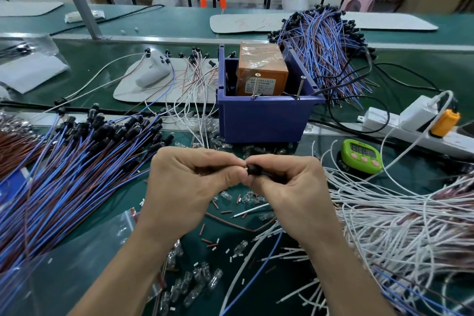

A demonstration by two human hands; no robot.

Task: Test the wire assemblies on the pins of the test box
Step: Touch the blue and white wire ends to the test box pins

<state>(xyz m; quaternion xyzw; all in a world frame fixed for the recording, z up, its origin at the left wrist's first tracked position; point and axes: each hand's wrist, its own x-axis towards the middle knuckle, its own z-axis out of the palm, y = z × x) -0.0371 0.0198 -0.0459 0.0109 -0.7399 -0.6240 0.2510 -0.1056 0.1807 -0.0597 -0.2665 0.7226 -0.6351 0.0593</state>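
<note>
Both hands meet over the near middle of the table [423, 67], just in front of the blue bin [259, 120]. The right hand [287, 182] grips a small black lamp socket [255, 170] between thumb and curled fingers. The left hand [195, 177] pinches at the socket's left end, where a small shiny part shows; whether that is a bulb being seated cannot be told. The socket's long axis runs left to right, across the view, and its lead passes out of sight under the right hand, so the bare ends are hidden. The orange test box [261, 72] sits inside the bin, and two upright screws on the bin's near rim, the left pin [255, 84] and the right pin [300, 87], appear to serve as contacts. They lie straight ahead of the hands, toward the table's far edge and above the bin's front wall. The left pin is roughly in line with the socket and the right pin is ahead of the right hand, so the right hand looks better placed to carry the assembly forward. The lead ends would likely need swinging round to face the pins. A heap of blue-and-brown wire assemblies [77, 161] lies toward the left edge, white wires [397, 226] toward the right.
</note>
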